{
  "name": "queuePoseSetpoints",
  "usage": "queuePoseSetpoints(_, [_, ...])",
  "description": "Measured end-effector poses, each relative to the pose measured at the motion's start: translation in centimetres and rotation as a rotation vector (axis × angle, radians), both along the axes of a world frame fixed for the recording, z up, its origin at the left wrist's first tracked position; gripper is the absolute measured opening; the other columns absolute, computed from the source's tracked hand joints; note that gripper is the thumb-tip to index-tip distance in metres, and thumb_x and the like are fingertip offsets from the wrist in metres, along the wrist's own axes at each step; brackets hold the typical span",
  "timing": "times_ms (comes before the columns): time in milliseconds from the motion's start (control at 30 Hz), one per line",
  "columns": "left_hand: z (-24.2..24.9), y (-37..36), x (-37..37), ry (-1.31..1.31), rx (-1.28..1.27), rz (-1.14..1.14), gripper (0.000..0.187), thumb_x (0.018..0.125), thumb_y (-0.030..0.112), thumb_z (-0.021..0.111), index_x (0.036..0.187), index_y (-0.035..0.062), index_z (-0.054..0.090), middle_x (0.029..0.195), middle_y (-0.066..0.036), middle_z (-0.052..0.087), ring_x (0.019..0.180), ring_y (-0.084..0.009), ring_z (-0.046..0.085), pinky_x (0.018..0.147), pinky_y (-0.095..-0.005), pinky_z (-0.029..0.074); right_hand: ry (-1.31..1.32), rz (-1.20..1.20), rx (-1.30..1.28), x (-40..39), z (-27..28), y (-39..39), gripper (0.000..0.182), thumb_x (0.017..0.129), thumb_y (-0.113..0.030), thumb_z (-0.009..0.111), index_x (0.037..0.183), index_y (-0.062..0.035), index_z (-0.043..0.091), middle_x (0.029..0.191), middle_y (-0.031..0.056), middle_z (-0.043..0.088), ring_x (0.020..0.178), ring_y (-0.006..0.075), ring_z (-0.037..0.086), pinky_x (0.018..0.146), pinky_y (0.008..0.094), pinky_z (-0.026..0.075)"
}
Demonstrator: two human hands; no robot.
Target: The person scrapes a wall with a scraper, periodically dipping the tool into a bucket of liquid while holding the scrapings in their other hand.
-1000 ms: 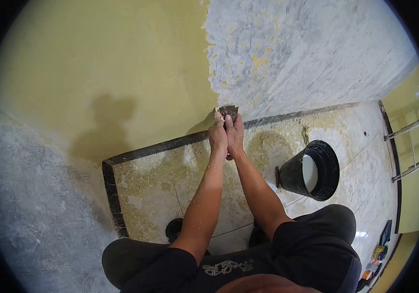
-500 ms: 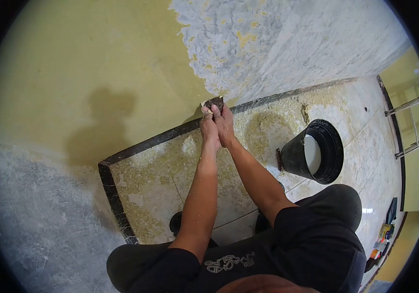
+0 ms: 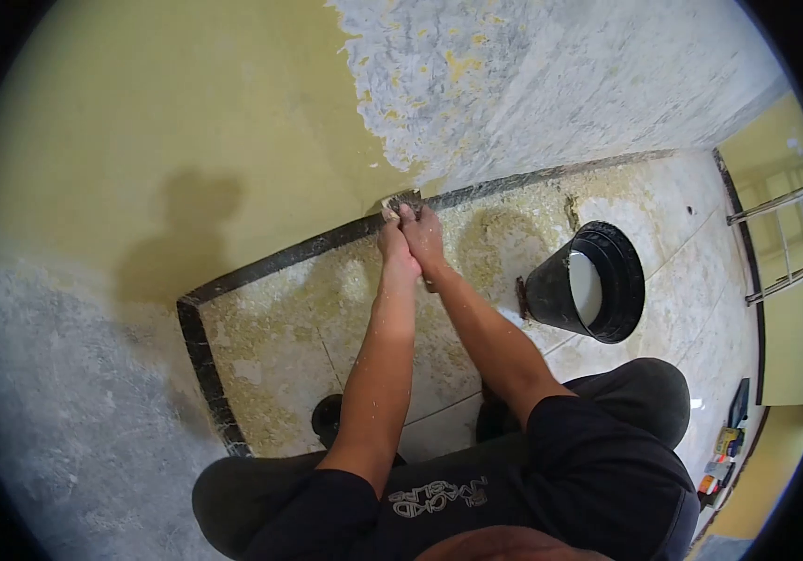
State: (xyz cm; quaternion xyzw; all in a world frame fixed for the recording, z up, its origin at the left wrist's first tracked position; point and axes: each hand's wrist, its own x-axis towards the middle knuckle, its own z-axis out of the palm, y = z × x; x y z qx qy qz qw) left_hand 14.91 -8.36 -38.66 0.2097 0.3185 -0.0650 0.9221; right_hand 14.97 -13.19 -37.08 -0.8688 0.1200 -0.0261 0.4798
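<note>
Both hands are together at the foot of the yellow wall point(image 3: 261, 112), gripping a wide, flat scraper point(image 3: 408, 199) smeared with residue. My left hand point(image 3: 395, 241) is closed around it from the left, thumb side up. Against it, my right hand point(image 3: 428, 234) is also closed on the tool; the handle is hidden by the fingers. The blade lies against the wall's lower edge, just over the dark baseboard point(image 3: 327, 238). Above and to the right, a patch of wall is stripped to rough grey-white, with yellow flecks left in it.
A black bucket point(image 3: 548, 292) holding whitish liquid tilts in view on my right. Scraped flakes litter the tiled floor point(image 3: 280, 374). A metal ladder point(image 3: 775, 206) stands at far right, with several small items point(image 3: 724, 449) below it. A grey wall point(image 3: 65, 402) is on my left.
My hands and the scraper have moved slightly down the wall, closer to the baseboard. The view has shifted a little, so the bucket appears further left.
</note>
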Motion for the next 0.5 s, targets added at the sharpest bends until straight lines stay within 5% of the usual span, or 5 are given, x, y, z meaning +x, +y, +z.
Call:
queuePoseSetpoints(67, [-4.0, -2.0, -0.2, -0.035, -0.228, 0.038, 0.032, 0.098, 0.032, 0.041, 0.106, 0.0093, 0.061, 0.100, -0.012, 0.065, 0.091, -0.0275, 0.062, 0.079, -0.0435, 0.051, 0.004, 0.118, -0.110, 0.3, 0.3, -3.1, 0.042, 0.089, -0.038, 0.059, 0.102, 0.0023, 0.064, 0.095, 0.0275, 0.066, 0.096, 0.0475, 0.060, 0.080, 0.0499, 0.049])
queuePoseSetpoints(167, [-5.2, -6.8, -0.6, -0.701, -0.793, -0.138, 0.039, 0.100, 0.040, 0.037, 0.109, 0.0122, 0.062, 0.102, -0.009, 0.064, 0.092, -0.0221, 0.062, 0.077, -0.0357, 0.049, 0.161, 0.625, -0.546, 2.7, 5.6, -6.7, 0.048, 0.086, -0.046, 0.062, 0.100, 0.0005, 0.064, 0.094, 0.0254, 0.067, 0.093, 0.0420, 0.064, 0.079, 0.0489, 0.051])
queuePoseSetpoints(267, [2.7, -10.8, -0.2, -0.141, -0.441, -0.027, 0.041, 0.100, 0.049, 0.035, 0.097, 0.0168, 0.060, 0.080, -0.003, 0.061, 0.066, -0.0156, 0.058, 0.056, -0.0289, 0.044, 0.187, 0.708, -0.738, 3.5, 12.3, -9.1, 0.051, 0.086, -0.045, 0.065, 0.094, 0.0054, 0.064, 0.085, 0.0260, 0.067, 0.085, 0.0410, 0.067, 0.074, 0.0457, 0.052])
queuePoseSetpoints(333, [8.9, -10.9, -0.9, 0.017, -0.362, -0.041, 0.039, 0.102, 0.042, 0.033, 0.099, 0.0146, 0.059, 0.084, -0.004, 0.060, 0.070, -0.0181, 0.056, 0.067, -0.0387, 0.047, 0.307, 0.656, -0.588, 4.3, 14.4, -10.9, 0.045, 0.088, -0.041, 0.064, 0.096, 0.0034, 0.064, 0.081, 0.0244, 0.067, 0.080, 0.0390, 0.068, 0.072, 0.0442, 0.053])
queuePoseSetpoints(500, [4.6, -14.5, 0.9, -0.218, -0.376, -0.095, 0.046, 0.100, 0.051, 0.036, 0.117, 0.0123, 0.055, 0.112, -0.009, 0.058, 0.097, -0.0247, 0.056, 0.085, -0.0480, 0.046, 0.153, 0.480, -0.758, 4.5, 10.7, -15.2, 0.047, 0.091, -0.045, 0.058, 0.119, -0.0066, 0.060, 0.101, 0.0231, 0.069, 0.099, 0.0357, 0.067, 0.088, 0.0440, 0.052])
